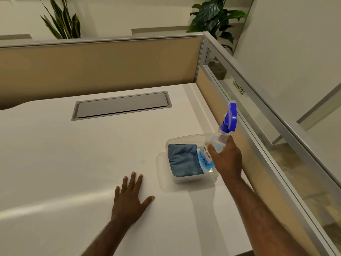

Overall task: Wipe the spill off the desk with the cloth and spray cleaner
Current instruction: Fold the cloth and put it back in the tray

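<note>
A clear spray bottle (219, 139) with blue liquid and a blue trigger head stands tilted in a clear plastic tub (184, 179) at the desk's right side. My right hand (226, 159) is wrapped around the bottle's body. A folded blue cloth (182, 159) lies in the tub to the left of the bottle. My left hand (130, 198) rests flat on the white desk (73, 163), fingers spread, holding nothing. A faint small spot (143, 161) shows on the desk just beyond my left fingertips.
A grey cable-tray lid (121, 105) is set into the desk at the back. Tan partition panels (101, 67) with metal frames close off the back and right sides. Plants (62, 21) stand behind the partition.
</note>
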The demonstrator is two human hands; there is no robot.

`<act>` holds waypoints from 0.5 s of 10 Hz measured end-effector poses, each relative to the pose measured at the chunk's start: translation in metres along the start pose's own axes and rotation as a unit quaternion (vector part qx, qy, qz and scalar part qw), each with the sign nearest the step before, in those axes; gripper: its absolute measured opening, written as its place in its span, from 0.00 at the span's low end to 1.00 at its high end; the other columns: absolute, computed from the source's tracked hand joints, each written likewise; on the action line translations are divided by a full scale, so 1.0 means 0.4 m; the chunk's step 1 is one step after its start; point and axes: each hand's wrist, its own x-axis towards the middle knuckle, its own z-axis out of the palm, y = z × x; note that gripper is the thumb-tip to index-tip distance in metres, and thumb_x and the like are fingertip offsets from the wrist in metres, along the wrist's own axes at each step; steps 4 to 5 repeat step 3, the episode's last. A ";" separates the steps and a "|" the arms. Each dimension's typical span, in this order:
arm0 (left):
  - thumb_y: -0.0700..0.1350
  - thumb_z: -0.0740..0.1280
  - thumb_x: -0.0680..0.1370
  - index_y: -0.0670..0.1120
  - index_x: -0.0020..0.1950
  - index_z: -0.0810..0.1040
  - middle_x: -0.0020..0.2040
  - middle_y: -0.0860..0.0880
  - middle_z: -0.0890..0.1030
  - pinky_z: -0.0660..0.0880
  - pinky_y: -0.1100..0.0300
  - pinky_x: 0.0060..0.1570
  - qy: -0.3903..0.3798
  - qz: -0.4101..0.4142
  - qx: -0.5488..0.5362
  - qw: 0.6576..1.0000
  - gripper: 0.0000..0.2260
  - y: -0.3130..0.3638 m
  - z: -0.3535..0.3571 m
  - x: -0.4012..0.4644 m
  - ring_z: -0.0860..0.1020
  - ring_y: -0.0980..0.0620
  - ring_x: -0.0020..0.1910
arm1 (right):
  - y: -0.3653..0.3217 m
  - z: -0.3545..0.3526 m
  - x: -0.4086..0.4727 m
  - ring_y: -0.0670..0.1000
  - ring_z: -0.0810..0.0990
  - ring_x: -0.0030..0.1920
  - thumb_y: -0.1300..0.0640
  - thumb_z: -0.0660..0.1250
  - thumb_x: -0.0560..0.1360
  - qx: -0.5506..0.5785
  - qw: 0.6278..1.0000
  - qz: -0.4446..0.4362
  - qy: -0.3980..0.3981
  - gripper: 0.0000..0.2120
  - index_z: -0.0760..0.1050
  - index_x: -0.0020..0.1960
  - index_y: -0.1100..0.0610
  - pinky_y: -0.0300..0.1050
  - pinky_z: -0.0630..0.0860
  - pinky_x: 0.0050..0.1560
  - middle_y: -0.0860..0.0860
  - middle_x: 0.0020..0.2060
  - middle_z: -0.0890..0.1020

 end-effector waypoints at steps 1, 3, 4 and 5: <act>0.72 0.53 0.74 0.56 0.78 0.40 0.79 0.53 0.39 0.43 0.47 0.75 -0.002 -0.004 0.004 1.000 0.40 0.002 -0.004 0.002 0.39 0.49 0.78 | 0.010 0.004 0.006 0.54 0.82 0.53 0.44 0.71 0.71 -0.011 1.000 0.001 -0.016 0.27 0.69 0.63 0.57 0.47 0.80 0.51 0.54 0.55 0.81; 0.71 0.54 0.74 0.55 0.78 0.40 0.80 0.52 0.38 0.43 0.45 0.75 -0.022 -0.007 0.005 1.000 0.40 0.015 -0.023 0.003 0.38 0.47 0.78 | -0.013 -0.018 0.000 0.55 0.79 0.59 0.44 0.71 0.71 0.011 0.999 0.011 -0.041 0.33 0.64 0.69 0.56 0.49 0.78 0.54 0.54 0.62 0.78; 0.71 0.54 0.74 0.55 0.78 0.40 0.80 0.52 0.38 0.43 0.45 0.75 -0.022 -0.007 0.005 1.000 0.40 0.015 -0.023 0.003 0.38 0.47 0.78 | -0.013 -0.018 0.000 0.55 0.79 0.59 0.44 0.71 0.71 0.011 0.999 0.011 -0.041 0.33 0.64 0.69 0.56 0.49 0.78 0.54 0.54 0.62 0.78; 0.71 0.54 0.74 0.55 0.78 0.40 0.80 0.52 0.38 0.43 0.45 0.75 -0.022 -0.007 0.005 1.000 0.40 0.015 -0.023 0.003 0.38 0.47 0.78 | -0.013 -0.018 0.000 0.55 0.79 0.59 0.44 0.71 0.71 0.011 0.999 0.011 -0.041 0.33 0.64 0.69 0.56 0.49 0.78 0.54 0.54 0.62 0.78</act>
